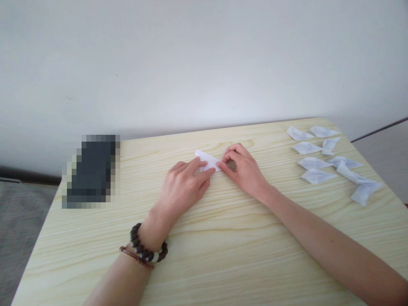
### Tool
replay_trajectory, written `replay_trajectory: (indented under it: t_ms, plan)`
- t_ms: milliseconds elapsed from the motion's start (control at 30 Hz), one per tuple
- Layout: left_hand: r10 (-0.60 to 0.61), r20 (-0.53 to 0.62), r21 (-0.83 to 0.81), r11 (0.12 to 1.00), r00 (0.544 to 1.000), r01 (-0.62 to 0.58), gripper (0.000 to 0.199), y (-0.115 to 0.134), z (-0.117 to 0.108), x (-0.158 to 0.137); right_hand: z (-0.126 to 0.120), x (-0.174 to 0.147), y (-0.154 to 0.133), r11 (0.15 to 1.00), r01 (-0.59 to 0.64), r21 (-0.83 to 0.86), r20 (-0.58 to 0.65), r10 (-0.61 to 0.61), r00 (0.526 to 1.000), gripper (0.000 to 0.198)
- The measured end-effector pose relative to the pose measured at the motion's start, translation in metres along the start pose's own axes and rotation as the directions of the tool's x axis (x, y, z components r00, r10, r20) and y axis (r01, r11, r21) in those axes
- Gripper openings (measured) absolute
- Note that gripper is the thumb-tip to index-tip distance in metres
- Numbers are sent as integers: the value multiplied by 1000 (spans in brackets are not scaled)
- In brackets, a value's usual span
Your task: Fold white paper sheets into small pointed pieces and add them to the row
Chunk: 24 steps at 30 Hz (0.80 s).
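Observation:
A small piece of folded white paper [208, 160] lies at the middle of the wooden table [204, 238]. My left hand [185, 180] has its thumb and fingertips pressed on the paper's near and left side. The right end of the paper is pinched between the thumb and fingers of my right hand [244, 168]. Part of the paper is hidden under my fingertips. Beads and a thin brown band circle my left wrist.
Several folded white paper pieces [307, 148] lie at the right of the table, some overlapping. A dark, pixelated rectangular object [92, 170] is at the far left. A pale wall [204, 63] rises behind the table's back edge.

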<state>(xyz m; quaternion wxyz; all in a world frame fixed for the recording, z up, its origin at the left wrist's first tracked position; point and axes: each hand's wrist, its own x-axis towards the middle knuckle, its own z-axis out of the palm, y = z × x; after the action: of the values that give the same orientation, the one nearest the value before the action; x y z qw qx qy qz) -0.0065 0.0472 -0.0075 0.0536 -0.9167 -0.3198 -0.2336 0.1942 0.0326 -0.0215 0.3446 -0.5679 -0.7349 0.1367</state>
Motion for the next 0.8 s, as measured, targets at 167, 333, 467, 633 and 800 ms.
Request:
replay_trajectory:
  t_ms: [167, 333, 467, 633, 800]
  plan:
    - [2, 0, 8, 1000, 1000, -2, 21, 2, -2, 2, 0, 0, -1, 1000, -6, -9, 13, 6, 1000, 14]
    - [-32, 8, 41, 999, 999, 32, 18, 8, -6, 5, -1, 0, -2, 1000, -17, -16, 25, 18, 1000, 12]
    - [-66, 23, 60, 996, 998, 65, 19, 12, -9, 5, -2, -1, -1, 999, -35, 21, 36, 34, 999, 10]
    - [-88, 26, 77, 993, 996, 86, 20, 15, -9, 6, -3, 0, -2, 1000, -27, 15, 74, 25, 997, 18]
    - [-112, 40, 80, 991, 993, 109, 20, 15, -10, 6, -9, 2, -3, 994, -36, 102, 149, 20, 989, 10]
